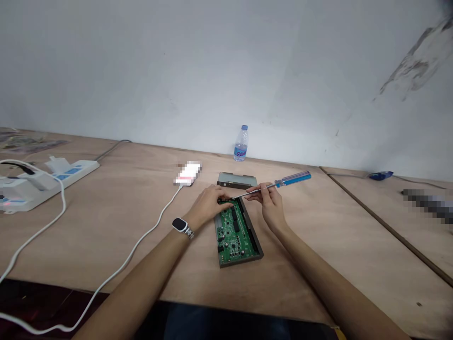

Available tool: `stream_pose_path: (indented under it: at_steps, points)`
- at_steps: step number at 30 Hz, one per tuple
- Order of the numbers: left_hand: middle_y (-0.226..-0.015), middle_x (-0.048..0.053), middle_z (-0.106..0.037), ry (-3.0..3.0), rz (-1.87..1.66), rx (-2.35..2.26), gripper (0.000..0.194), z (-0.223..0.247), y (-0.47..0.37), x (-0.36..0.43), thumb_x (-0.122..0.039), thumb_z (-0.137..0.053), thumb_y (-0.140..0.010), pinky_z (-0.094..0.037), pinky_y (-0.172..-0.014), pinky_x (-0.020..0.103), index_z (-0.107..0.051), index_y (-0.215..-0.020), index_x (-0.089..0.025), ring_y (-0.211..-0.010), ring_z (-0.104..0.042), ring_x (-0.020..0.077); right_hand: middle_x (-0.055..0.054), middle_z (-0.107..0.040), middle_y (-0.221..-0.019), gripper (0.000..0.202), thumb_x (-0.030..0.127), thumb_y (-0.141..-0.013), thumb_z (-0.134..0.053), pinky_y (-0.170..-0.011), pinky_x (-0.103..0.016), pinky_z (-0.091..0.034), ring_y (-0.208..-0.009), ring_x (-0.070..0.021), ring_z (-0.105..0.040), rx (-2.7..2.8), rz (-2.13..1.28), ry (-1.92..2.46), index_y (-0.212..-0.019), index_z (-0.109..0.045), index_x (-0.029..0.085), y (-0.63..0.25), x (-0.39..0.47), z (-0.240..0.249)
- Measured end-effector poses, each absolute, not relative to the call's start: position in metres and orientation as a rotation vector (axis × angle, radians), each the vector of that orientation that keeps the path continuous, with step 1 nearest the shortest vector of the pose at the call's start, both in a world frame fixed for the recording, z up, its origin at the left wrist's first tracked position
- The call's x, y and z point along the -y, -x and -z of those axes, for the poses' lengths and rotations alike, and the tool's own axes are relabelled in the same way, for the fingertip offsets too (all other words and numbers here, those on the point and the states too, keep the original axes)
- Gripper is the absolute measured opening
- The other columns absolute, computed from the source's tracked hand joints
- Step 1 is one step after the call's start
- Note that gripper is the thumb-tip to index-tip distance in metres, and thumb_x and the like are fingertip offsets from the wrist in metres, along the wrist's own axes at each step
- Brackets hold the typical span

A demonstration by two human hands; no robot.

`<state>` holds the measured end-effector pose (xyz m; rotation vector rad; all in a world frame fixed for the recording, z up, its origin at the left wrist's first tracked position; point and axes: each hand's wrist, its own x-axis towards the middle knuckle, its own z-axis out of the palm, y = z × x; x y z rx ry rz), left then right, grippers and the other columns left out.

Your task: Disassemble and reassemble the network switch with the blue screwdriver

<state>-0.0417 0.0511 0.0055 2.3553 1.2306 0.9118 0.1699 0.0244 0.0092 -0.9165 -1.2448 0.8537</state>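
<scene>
A green circuit board (235, 236) lies in a dark open casing (258, 245) on the wooden table. At the casing's far left corner rests my left hand (210, 204), its fingers curved over the board's far edge; whether they pinch anything small there is hidden. My right hand (271, 205) holds a screwdriver (293, 179) by its metal shaft. The blue and clear handle points to the right, and the tip reaches the far end of the board beside my left fingers. Just beyond the casing lies a grey metal panel (237, 180).
A water bottle (240, 147) stands by the wall. A lit phone (188, 173) with a white cable (139, 240) lies left of the panel. The power strip (76, 172) is at the far left. A blue object (381, 175) lies at the right.
</scene>
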Motion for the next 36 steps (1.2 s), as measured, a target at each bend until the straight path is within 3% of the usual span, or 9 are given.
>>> stream_pose_path:
  at_steps: [13,32,36]
  points:
    - [-0.089,0.006,-0.071,-2.485,-0.815,-1.247,0.015,-0.01,0.041,-0.052,-0.029,-0.068,-0.09,-0.042,-0.083,0.035,-0.075,-0.081,-0.02,-0.092,-0.059,0.0237,-0.008,-0.074,-0.094,0.043,0.063,-0.097,-0.048,-0.076,-0.037,-0.061,-0.074,-0.0189,-0.073,1.308,-0.823,0.904,-0.092,-0.054,0.021,-0.167,-0.02,-0.01]
    - [-0.096,0.008,-0.071,-2.684,-0.645,-1.274,0.01,-0.015,0.029,-0.044,-0.022,-0.065,-0.091,-0.042,-0.09,0.04,-0.074,-0.089,-0.019,-0.103,-0.058,0.0276,-0.009,-0.075,-0.083,0.041,0.06,-0.094,-0.055,-0.071,-0.039,-0.064,-0.071,-0.0239,-0.075,1.447,-0.712,0.972,-0.088,-0.06,0.02,-0.168,-0.019,-0.016]
    - [-0.102,0.009,-0.071,-2.602,-0.747,-1.25,0.018,-0.02,0.029,-0.048,-0.031,-0.069,-0.089,-0.046,-0.087,0.038,-0.073,-0.101,-0.019,-0.102,-0.06,0.0276,-0.007,-0.074,-0.079,0.043,0.062,-0.093,-0.056,-0.07,-0.037,-0.064,-0.069,-0.0224,-0.075,1.442,-0.685,0.973,-0.088,-0.061,0.02,-0.172,-0.021,-0.022]
